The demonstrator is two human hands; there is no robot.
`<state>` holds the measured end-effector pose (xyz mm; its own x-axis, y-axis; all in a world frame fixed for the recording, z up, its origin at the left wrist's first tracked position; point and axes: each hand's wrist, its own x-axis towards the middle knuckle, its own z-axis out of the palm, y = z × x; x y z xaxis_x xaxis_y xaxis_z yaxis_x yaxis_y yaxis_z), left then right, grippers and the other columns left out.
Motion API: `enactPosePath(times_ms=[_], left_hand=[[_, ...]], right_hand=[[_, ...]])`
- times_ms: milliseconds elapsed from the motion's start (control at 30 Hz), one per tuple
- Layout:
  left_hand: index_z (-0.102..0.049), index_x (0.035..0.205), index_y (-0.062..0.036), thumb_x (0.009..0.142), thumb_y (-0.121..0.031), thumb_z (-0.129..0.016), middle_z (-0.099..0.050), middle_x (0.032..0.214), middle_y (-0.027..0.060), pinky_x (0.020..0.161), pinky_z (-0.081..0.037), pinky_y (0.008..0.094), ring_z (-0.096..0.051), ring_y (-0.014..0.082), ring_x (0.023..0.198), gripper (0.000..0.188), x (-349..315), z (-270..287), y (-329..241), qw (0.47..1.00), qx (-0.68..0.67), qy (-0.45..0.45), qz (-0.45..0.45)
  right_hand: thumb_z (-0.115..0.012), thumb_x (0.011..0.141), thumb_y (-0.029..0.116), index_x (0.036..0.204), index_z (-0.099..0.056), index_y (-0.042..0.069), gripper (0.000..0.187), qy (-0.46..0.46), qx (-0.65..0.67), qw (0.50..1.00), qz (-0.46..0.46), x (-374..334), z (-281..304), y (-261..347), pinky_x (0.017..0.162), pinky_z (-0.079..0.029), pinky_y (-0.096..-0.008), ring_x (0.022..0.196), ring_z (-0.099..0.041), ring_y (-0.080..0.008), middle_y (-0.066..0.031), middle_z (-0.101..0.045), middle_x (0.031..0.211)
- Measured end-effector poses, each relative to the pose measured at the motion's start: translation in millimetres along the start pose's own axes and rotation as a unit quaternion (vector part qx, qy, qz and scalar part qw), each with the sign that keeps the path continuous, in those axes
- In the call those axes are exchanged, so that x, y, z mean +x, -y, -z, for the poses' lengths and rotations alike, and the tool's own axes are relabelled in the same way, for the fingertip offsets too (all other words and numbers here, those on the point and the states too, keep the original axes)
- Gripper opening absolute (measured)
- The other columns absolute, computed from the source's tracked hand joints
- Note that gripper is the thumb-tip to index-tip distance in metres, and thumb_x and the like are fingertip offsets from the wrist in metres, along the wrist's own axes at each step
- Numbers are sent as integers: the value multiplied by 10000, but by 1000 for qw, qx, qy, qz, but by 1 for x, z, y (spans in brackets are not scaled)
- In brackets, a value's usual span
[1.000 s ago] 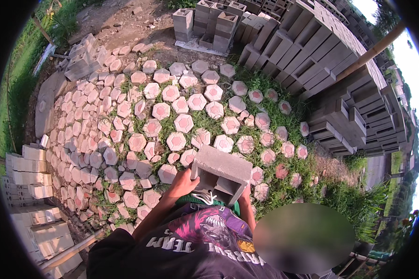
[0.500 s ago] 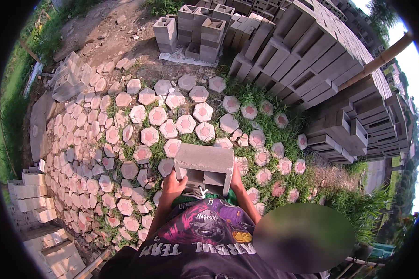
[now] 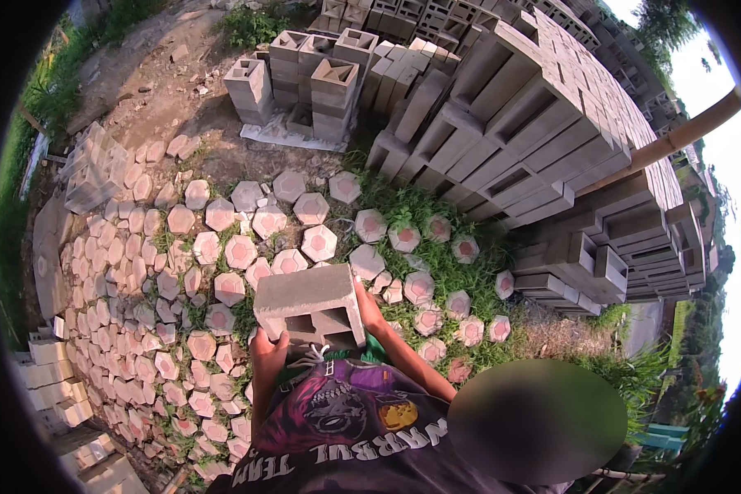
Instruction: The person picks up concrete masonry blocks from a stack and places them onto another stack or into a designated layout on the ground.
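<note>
I carry a grey hollow concrete block (image 3: 309,306) in front of my chest, its two cavities facing me. My left hand (image 3: 265,350) grips its lower left corner. My right hand (image 3: 369,306) holds its right side, mostly hidden behind the block. Below the block is my dark printed shirt (image 3: 354,424). Under and ahead of me lie pinkish hexagonal paving stones (image 3: 305,243) set in grass.
A tall stack of grey hollow blocks (image 3: 543,132) fills the upper right. A smaller pile of blocks (image 3: 305,78) stands on bare dirt ahead. White bricks (image 3: 49,379) are stacked at the lower left. A pole (image 3: 675,140) slants at right.
The view has shifted forward toward the block stacks, which appear closer. The block stays held in both hands at my chest.
</note>
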<state>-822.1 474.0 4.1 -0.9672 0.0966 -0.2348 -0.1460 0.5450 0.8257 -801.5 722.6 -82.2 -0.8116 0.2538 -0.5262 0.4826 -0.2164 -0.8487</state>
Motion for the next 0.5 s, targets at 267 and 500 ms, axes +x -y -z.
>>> enactPosePath(times_ms=[267,500], left_hand=[[-519,1112,8,759,-213,-652,-636,899,239,714,-493,445,-615,407,843,436,147,-12,-24,997,39,63,-32],[-556,914,63,759,-252,-673,-634,791,259,695,-495,430,-625,411,799,369,328,20,-68,990,103,69,-71]], right_hand=[[-235,940,584,1196,-557,-34,743,-22,97,995,16,103,0,64,938,-394,-341,1065,-527,-211,-172,-591,1141],[-243,949,570,1284,-464,5,693,-25,232,971,59,248,-47,128,923,-423,-334,1051,-534,-195,-103,-550,1197]])
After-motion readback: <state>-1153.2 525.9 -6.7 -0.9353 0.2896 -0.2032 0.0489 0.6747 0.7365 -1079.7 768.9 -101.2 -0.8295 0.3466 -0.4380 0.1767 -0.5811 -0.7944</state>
